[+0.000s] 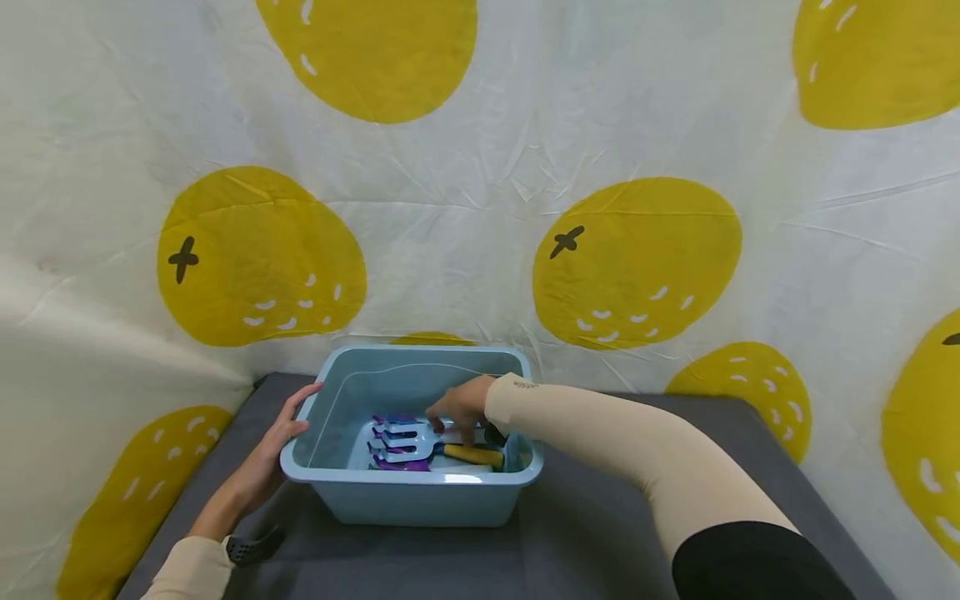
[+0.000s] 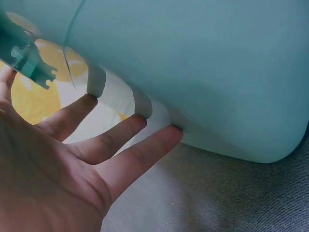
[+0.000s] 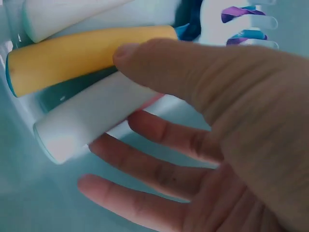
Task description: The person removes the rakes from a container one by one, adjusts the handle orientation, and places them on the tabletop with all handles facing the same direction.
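Note:
A light blue plastic tub (image 1: pixel 420 502) stands on a dark grey surface. Inside lie several small garden hand forks (image 1: pixel 408 442) with light blue and purple tines, their handles toward the right. My right hand (image 1: pixel 459 407) reaches down into the tub. In the right wrist view, its thumb lies over a white handle (image 3: pixel 79 123), the tip overlapping the neighbouring yellow handle (image 3: pixel 58 63); the other fingers extend loosely along the white handle's far side. At the tub's left rim, my left hand (image 1: pixel 279 433) touches the wall with spread, mostly straight fingers (image 2: pixel 140 157).
The dark grey covered table (image 1: pixel 600 525) extends around the tub. Behind it hangs a white cloth (image 1: pixel 450 275) printed with yellow fruit shapes, close to the tub's back edge. A dark band (image 1: pixel 255 546) circles the left wrist.

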The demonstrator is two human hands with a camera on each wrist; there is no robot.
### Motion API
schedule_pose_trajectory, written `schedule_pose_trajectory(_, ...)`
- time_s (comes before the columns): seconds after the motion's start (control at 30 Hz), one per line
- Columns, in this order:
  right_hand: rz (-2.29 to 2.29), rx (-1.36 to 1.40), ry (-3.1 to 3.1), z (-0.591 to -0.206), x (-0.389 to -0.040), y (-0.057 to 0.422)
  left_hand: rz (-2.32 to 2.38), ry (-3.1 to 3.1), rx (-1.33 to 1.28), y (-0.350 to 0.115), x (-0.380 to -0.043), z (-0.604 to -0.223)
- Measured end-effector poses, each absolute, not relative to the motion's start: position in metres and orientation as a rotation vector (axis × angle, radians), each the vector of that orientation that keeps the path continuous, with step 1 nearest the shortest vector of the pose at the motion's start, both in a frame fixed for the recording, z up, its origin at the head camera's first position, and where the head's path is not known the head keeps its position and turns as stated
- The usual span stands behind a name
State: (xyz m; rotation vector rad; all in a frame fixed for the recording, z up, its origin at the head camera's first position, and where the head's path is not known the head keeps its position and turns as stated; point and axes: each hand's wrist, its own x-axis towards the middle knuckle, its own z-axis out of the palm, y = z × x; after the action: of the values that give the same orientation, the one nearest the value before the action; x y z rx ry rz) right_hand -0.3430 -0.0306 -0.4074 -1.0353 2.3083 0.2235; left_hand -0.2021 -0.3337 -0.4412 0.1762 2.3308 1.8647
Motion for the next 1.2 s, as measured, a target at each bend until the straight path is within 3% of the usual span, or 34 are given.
schedule_pose_trajectory(0.43,0.301,-1.203,2.344,-0.412,-0.346,-0.024,1.864,2.364,0.157,-0.327,-0.202,-0.44)
schedule_pose_trajectory(0.87,0.231,-1.197,2.359,-0.407,-0.35,-0.02,1.862,2.367,0.173,-0.326,-0.201,-0.44)
schedule_pose_trajectory(1.2,0.253,-1.21,2.398,-0.35,-0.347,-0.017,1.881,2.361,0.168,-0.329,-0.201,-0.443)
